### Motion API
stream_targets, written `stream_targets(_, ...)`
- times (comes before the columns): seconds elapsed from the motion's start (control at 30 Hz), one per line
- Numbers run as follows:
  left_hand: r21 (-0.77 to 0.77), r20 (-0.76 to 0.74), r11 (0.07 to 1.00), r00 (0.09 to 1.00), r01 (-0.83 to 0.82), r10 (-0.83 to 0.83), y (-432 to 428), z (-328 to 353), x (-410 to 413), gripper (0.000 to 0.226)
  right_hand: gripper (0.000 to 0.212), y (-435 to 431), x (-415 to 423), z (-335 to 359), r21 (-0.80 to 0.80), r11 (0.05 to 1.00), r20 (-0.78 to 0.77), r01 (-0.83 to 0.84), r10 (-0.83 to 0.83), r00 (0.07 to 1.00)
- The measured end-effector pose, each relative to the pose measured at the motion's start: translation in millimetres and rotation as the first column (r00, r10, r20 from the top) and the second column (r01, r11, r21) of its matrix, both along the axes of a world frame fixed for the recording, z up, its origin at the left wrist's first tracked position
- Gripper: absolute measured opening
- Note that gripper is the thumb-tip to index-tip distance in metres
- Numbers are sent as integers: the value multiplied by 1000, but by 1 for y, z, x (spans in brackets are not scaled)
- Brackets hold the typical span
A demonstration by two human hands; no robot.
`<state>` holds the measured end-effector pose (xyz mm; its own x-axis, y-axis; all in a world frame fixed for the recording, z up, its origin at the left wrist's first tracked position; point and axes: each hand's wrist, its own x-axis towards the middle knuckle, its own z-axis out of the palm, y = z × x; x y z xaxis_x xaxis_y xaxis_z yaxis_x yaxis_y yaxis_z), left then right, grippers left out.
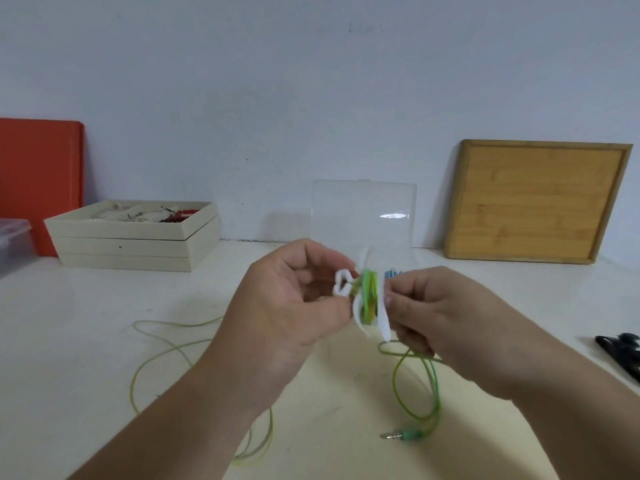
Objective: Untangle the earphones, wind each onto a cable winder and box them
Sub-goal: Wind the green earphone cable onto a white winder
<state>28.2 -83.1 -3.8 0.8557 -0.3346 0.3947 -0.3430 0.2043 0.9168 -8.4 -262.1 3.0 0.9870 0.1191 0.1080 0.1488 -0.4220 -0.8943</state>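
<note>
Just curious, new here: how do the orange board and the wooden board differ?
The orange board is plain and cut off at the left edge; the wooden board shows grain and a raised frame, wholly in view. A beige box overlaps the orange board, nothing the wooden board. Both stand against the wall.

You face a plain white worktable (86, 323) set against a bare pale wall (311, 81), a small sorting and craft station by the look of it: stacked beige compartment trays (131, 244) holding beads, a clear plastic box (363, 209), and an orange board (38, 174) and bamboo tray (536, 202) leaning on the wall.
</note>
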Motion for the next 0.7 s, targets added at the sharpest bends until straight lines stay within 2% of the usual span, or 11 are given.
stream_targets(0.17,-240,-238,963,969,-122,64,0,-1,9,25,22,4,1,-7,-46,989,-127,-138,131,983)
stream_targets(0.3,-260,-296,895,912,-362,283,8,-2,20,25,18,-7,-1,-1,-44,991,-210,-124,113,971)
stream_targets(0.37,-252,-310,850,871,-462,381,14,-2,27,25,18,-15,-4,6,-56,998,-211,-19,6,978)
stream_targets(0.47,-250,-316,792,821,-556,476,23,-1,34,25,20,-31,-1,11,-51,949,-74,311,-314,946)
stream_targets(0.57,-226,-293,776,801,-588,522,26,-1,35,24,21,-45,3,13,-68,771,145,633,-620,771)
stream_targets(0.63,-202,-269,790,809,-578,523,25,0,34,24,18,-48,0,17,-100,676,221,730,-700,679)
stream_targets(0.67,-180,-250,803,816,-568,521,24,0,32,24,16,-46,-2,19,-159,650,247,743,-703,667)
stream_targets(0.7,-150,-225,817,824,-556,520,23,0,30,25,23,-43,-4,21,-260,625,275,736,-683,677)
